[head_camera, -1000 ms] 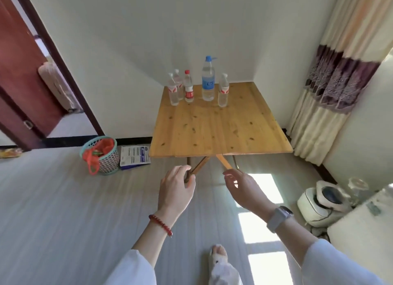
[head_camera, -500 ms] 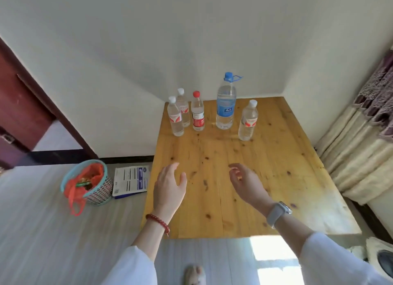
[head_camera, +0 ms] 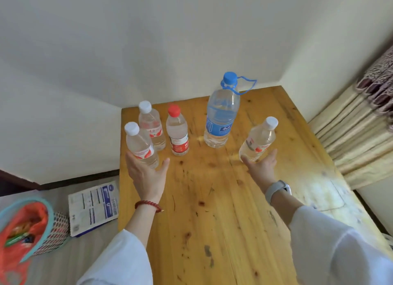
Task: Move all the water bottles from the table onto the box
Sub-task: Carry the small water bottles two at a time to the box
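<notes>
Five clear plastic water bottles stand upright at the far end of our pale wooden desk (head_camera: pixel 212 199), none moved yet, and the box is not in view. Going left to right: our left hand (head_camera: pixel 146 176) is spread wide, its fingers (head_camera: pixel 130 159) and thumb open on either side of the nearest white-capped bottle with a red label (head_camera: pixel 140 146), close to its base but not closed on it. Just behind stands a second white-capped bottle (head_camera: pixel 151 127), beside it a red-capped bottle with a red-and-white label (head_camera: pixel 177 133), near enough to be knocked. Then comes the tall blue-capped, blue-labelled bottle with a carry loop (head_camera: pixel 221 116), well apart from the others. Furthest right, our right hand (head_camera: pixel 261 167) cups open around the base of the last white-capped bottle (head_camera: pixel 258 140), which appears tilted, fingers spread and not yet gripping.

To do this reach well, we should, in our judgement, close each hand around the label band, not the base, since thin plastic gives when squeezed. Lifting straight up before swinging away keeps the left bottle clear of its two neighbours. Off the desk, a mesh basket with an orange bag (head_camera: pixel 27 231) and a printed sheet (head_camera: pixel 93 208) lie on the floor.
</notes>
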`<state>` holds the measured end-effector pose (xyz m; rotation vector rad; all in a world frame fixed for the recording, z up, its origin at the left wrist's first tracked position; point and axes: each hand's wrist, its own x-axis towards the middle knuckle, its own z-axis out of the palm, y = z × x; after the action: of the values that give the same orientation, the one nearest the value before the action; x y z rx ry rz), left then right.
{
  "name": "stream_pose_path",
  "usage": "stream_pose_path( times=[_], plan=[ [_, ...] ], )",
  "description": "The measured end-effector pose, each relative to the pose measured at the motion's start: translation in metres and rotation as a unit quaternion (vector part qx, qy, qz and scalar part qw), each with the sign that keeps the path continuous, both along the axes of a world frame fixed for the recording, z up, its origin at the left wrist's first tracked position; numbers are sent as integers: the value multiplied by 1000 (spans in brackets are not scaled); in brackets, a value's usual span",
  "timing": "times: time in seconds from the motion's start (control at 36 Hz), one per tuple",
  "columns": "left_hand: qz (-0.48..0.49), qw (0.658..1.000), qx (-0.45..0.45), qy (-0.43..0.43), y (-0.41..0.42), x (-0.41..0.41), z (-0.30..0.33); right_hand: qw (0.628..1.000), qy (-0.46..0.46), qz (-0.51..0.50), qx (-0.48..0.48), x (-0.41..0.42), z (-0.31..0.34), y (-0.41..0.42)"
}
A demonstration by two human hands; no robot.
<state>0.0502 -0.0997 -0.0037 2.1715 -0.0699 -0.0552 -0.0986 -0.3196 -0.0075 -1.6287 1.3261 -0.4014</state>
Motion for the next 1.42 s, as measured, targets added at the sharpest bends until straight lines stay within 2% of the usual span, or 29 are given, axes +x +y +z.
stream_pose_path(
  times=[0.19, 0.31, 0.44, 0.61, 0.72, 0.81, 0.94, 1.14, 1.31, 1.42],
  plan=[
    [90, 986, -140, -17, -26, 43, -16, 989, -98, -105, -32, 32, -21, -31],
    [89, 984, -148, -37, -26, 57, -20, 990, -90, -94, -56, 34, -23, -32],
    [29, 993, -109, -45, -8, 53, -15, 992, -93, -54, -63, 18, -13, -10],
    [-85, 991, -97, -46, 18, -4, -1, 995, -91, 3, -30, -27, 7, 46],
    [-178, 975, -136, 11, 27, -53, 12, 994, -84, 59, -32, -72, 19, 82],
    [-212, 962, -163, 55, 24, -85, 17, 994, -65, 81, -30, -100, 26, 102],
    [-334, 921, -181, 81, 5, -148, 32, 997, -48, 33, -44, -173, 40, 128],
    [-495, 849, -165, 79, -13, -265, 58, 993, -20, -91, -76, -315, 65, 173],
    [-631, 763, -116, 83, 6, -420, 73, 966, -23, -242, -86, -469, 85, 257],
    [-711, 694, -72, 89, 36, -536, 82, 926, 17, -365, -90, -565, 94, 328]
  ],
)
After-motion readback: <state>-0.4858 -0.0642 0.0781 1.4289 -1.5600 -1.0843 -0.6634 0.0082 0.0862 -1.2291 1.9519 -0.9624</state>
